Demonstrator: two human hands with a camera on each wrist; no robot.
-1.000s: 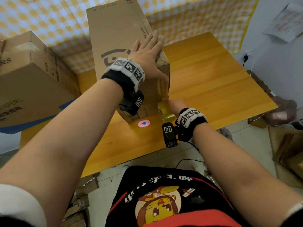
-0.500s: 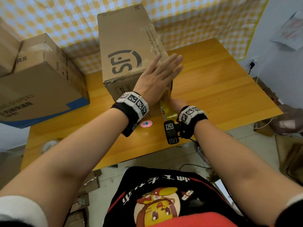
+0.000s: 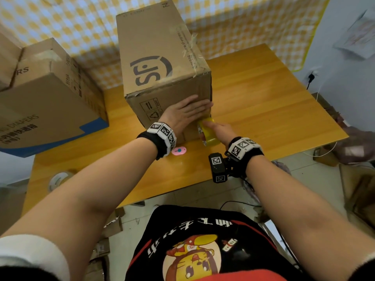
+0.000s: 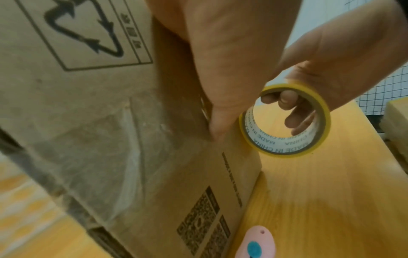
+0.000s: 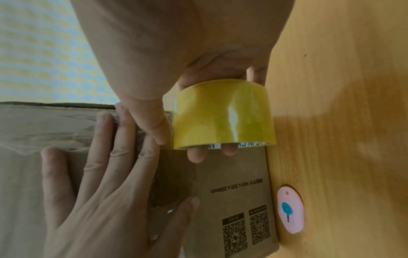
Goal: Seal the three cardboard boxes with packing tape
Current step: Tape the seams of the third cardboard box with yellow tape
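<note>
— What carries the load on my feed?
— A wooden table (image 3: 263,110). Standing on it: the tall cardboard box (image 3: 162,57), a larger box (image 3: 46,110) at its left, well apart.
— Small items?
— A pink oval cutter (image 3: 179,150) just beside the tall box's near edge.

Left hand (image 3: 183,115) flat, fingers straight; right hand (image 3: 220,131) curled, fingers hooked, both arms extended.
</note>
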